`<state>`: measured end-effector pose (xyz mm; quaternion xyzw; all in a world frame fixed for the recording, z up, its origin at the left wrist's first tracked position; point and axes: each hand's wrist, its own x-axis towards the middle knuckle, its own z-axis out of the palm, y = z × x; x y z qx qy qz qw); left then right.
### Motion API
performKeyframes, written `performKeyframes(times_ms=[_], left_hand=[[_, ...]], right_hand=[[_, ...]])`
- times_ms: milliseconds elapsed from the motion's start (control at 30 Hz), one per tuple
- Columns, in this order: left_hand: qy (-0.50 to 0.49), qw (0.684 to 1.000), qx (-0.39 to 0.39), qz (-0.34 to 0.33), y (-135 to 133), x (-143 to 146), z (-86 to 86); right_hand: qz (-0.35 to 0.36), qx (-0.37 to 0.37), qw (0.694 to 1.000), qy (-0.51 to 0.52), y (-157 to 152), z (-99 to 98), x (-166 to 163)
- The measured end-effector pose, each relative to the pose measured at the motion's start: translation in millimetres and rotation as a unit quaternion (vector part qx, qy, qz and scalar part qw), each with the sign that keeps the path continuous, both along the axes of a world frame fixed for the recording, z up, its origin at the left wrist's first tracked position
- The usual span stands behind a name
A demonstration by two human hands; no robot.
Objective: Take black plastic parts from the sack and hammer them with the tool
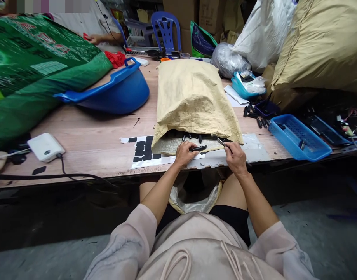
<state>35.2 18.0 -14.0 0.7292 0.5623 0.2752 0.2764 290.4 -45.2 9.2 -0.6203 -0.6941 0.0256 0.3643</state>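
My left hand is closed on a slim black pen-like piece at the mouth of a tan sack. My right hand grips what looks like a small hammer, its dark rounded head pointing left toward the sack's opening. The sack lies on the table with its mouth facing me, and several small black pieces show just inside. Below the table edge, a second open sack with a pale lining sits between my legs.
A blue basin and large green bag occupy the left. Black stickers lie by the sack. A blue basket, black parts and stuffed sacks stand right. Another person's hand is at the far left.
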Motion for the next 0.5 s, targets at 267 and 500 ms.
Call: performKeyframes(times_ms=[267, 500], left_hand=[[-0.020, 0.999, -0.022, 0.017, 0.8, 3.6, 2.0], [-0.006, 1.000, -0.010, 0.023, 3.5, 4.4, 0.0]], right_hand=[[0.017, -0.033, 0.999, 0.034, -24.2, 8.7, -56.6], [0.021, -0.065, 0.996, -0.066, -25.3, 2.5, -66.4]])
